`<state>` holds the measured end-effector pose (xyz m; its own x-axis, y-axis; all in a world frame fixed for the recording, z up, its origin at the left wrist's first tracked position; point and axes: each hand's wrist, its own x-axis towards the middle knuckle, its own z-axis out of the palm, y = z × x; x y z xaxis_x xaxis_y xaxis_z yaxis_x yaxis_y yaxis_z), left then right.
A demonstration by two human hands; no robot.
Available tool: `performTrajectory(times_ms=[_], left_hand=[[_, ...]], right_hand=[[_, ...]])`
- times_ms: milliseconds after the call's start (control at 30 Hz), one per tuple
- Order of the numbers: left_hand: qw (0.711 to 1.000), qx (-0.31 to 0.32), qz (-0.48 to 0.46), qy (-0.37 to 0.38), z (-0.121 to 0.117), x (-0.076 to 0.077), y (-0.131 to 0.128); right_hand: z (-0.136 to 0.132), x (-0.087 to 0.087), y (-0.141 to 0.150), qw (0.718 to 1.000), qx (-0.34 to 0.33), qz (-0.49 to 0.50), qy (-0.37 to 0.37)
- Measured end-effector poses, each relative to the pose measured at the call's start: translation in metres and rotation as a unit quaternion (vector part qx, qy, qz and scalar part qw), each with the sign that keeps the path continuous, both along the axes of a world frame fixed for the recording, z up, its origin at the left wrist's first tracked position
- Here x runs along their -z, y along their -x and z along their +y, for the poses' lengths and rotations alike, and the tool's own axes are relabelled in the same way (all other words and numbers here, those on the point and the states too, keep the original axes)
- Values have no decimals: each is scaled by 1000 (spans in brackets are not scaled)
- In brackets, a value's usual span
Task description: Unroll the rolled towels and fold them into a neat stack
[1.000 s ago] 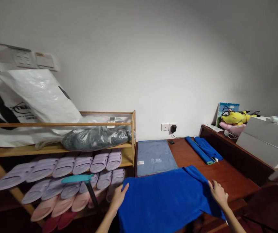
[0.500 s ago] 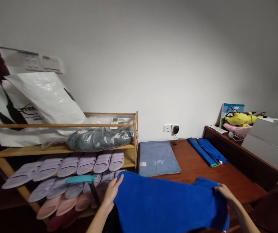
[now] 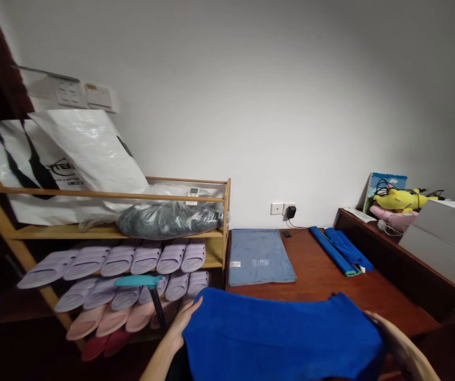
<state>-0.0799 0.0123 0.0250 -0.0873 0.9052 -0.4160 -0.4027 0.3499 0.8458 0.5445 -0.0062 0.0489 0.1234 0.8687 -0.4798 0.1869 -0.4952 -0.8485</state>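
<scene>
A bright blue towel (image 3: 279, 336) is stretched between my two hands above the near edge of a dark wooden table (image 3: 322, 272). My left hand (image 3: 183, 320) grips the towel's left edge, fingers curled round it. At the towel's right corner my right hand (image 3: 390, 333) holds on, blurred and partly hidden by the cloth. A grey-blue towel (image 3: 259, 263) lies flat on the table beyond. Two folded blue towels (image 3: 340, 248) lie at the table's back right.
A wooden shoe rack (image 3: 215, 233) with several lilac and pink slippers (image 3: 140, 259) stands at the left, bags on its top shelf. A teal-headed tool (image 3: 138, 281) leans against it. A wall socket with a charger (image 3: 290, 211), a yellow plush toy (image 3: 398, 200) and grey boxes (image 3: 442, 243) sit at the right.
The blue towel has been lifted off the table and pulled toward me, now held flatter and wider. Both hands have moved lower in view; the camera has shifted a little leftward.
</scene>
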Motion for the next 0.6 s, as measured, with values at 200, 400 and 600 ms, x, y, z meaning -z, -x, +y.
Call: performTrajectory(times_ms=[200,400,600], left_hand=[[1000,12,-20,-13,-3,0,8],[996,39,-83,-13,-13,4,13],[997,31,-65,-10,-15,12,11]], right_hand=[[-2,6,5,990,-124,-24,61],[-2,6,-13,990,29,126,-64],[-3,25,-23,968,115,224,9]])
